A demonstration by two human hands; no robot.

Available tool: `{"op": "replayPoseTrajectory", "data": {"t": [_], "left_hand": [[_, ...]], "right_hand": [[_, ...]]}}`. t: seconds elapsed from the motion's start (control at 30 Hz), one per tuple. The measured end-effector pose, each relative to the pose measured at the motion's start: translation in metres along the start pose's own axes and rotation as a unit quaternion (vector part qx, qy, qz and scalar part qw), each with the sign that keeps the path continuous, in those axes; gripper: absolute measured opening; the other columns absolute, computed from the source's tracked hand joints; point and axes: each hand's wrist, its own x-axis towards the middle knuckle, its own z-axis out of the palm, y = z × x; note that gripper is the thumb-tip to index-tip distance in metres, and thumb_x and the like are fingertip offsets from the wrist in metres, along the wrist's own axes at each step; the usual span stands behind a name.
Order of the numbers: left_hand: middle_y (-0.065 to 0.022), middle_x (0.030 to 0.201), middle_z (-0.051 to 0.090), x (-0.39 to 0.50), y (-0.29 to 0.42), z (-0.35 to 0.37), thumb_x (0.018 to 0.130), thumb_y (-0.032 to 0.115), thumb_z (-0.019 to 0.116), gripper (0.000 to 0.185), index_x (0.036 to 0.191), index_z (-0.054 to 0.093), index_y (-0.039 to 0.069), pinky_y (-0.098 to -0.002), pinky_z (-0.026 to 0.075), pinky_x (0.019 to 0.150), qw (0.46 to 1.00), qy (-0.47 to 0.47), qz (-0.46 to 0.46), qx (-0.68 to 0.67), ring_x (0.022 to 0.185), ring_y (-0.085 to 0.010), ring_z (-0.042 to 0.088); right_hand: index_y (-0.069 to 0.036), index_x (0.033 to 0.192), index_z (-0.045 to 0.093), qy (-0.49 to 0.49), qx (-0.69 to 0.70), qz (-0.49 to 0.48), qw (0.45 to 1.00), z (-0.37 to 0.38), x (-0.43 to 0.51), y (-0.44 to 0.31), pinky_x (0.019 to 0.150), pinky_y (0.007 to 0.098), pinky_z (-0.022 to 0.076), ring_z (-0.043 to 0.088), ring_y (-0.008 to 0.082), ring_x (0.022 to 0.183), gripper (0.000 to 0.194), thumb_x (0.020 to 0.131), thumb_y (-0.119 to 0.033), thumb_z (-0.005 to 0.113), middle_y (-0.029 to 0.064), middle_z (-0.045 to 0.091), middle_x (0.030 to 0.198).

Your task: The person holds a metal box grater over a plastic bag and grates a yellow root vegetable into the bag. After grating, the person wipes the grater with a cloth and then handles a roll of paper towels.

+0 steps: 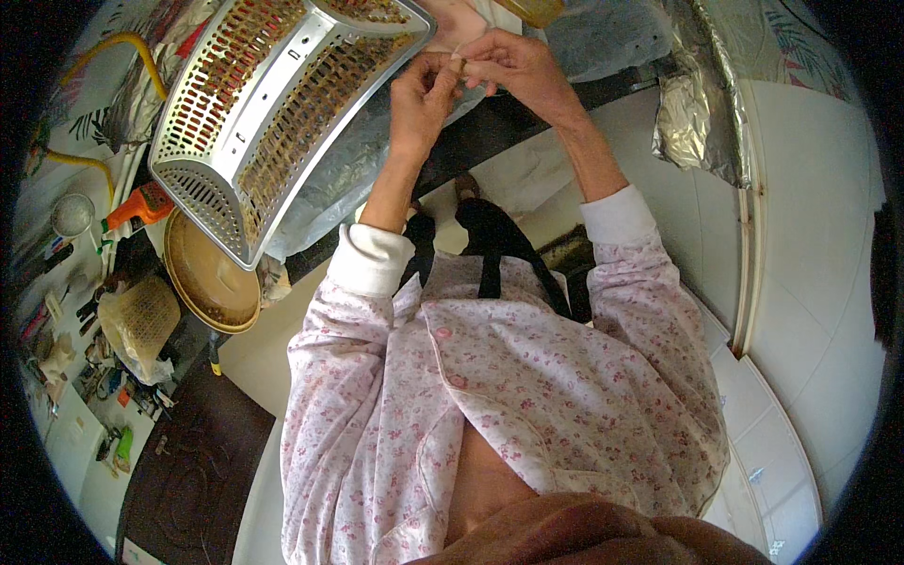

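Observation:
My left hand (422,99) and my right hand (521,76) meet at the top middle, over the counter's front edge. Between their fingertips is a small brownish piece (462,65), pinched from both sides; its kind is too small to tell. Just beyond the fingers lies a pale pinkish board (455,21), partly hidden by the hands and the hood. Part of a yellowish vessel (533,10) shows at the top edge, to the right of the board.
A perforated metal range hood (265,95), stained brown, overhangs the counter beside my left hand. Under its lower corner are a tan pan (212,272) and an orange bottle (141,206). Plastic sheeting (328,205) covers the counter. Crumpled foil (684,120) hangs at right.

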Motion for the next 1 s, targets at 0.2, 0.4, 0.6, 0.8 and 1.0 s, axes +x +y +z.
{"op": "replayPoseTrajectory", "data": {"t": [0.2,0.4,0.6,0.8,1.0], "left_hand": [[-0.0055,0.072,0.061,-0.001,0.001,-0.001,0.09,0.022,0.055,0.024,0.087,0.061,-0.001,-0.0199,0.037,0.051,0.989,-0.02,-0.057,-0.138,0.058,-0.0081,0.049],[-0.0097,0.08,0.064,0.0,-0.002,-0.006,0.089,0.016,0.055,0.021,0.089,0.063,-0.003,-0.0199,0.04,0.055,0.957,-0.026,-0.139,-0.253,0.063,-0.011,0.055],[-0.0083,0.081,0.064,0.003,-0.003,-0.008,0.086,0.014,0.059,0.018,0.091,0.064,-0.003,-0.02,0.042,0.056,0.952,-0.033,-0.158,-0.262,0.066,-0.0117,0.057],[-0.0068,0.079,0.064,0.006,-0.008,-0.012,0.085,0.018,0.063,0.019,0.09,0.065,-0.001,-0.0195,0.043,0.058,0.948,-0.034,-0.174,-0.265,0.068,-0.0105,0.057],[-0.0069,0.079,0.064,0.006,-0.004,-0.012,0.085,0.018,0.063,0.019,0.09,0.064,-0.001,-0.0191,0.044,0.061,0.945,-0.06,-0.15,-0.284,0.069,-0.0107,0.057]], "right_hand": [[-0.003,0.09,0.062,0.043,-0.11,-0.03,0.993,0.003,0.0,-0.007,0.059,0.0243,0.0476,0.059,0.0081,0.065,0.013,0.082,-0.014,0.06,0.0037,0.063,0.07],[-0.003,0.085,0.062,0.036,-0.109,-0.016,0.993,0.0,0.004,-0.006,0.058,0.0249,0.0469,0.058,0.0087,0.063,0.012,0.082,-0.015,0.06,0.0038,0.062,0.068],[-0.005,0.09,0.063,0.077,-0.181,-0.022,0.98,0.006,0.005,-0.006,0.054,0.0226,0.0441,0.055,0.0062,0.062,0.014,0.085,-0.018,0.061,0.0003,0.062,0.07],[-0.008,0.086,0.061,0.063,-0.304,-0.127,0.942,0.008,0.006,-0.003,0.06,0.0376,0.0483,0.061,0.0296,0.068,0.019,0.082,-0.026,0.058,0.0114,0.063,0.076],[-0.007,0.091,0.058,0.027,-0.404,-0.166,0.899,0.0,0.008,-0.002,0.064,0.0352,0.0481,0.062,0.0269,0.076,0.015,0.084,-0.021,0.057,0.0097,0.062,0.083]]}}
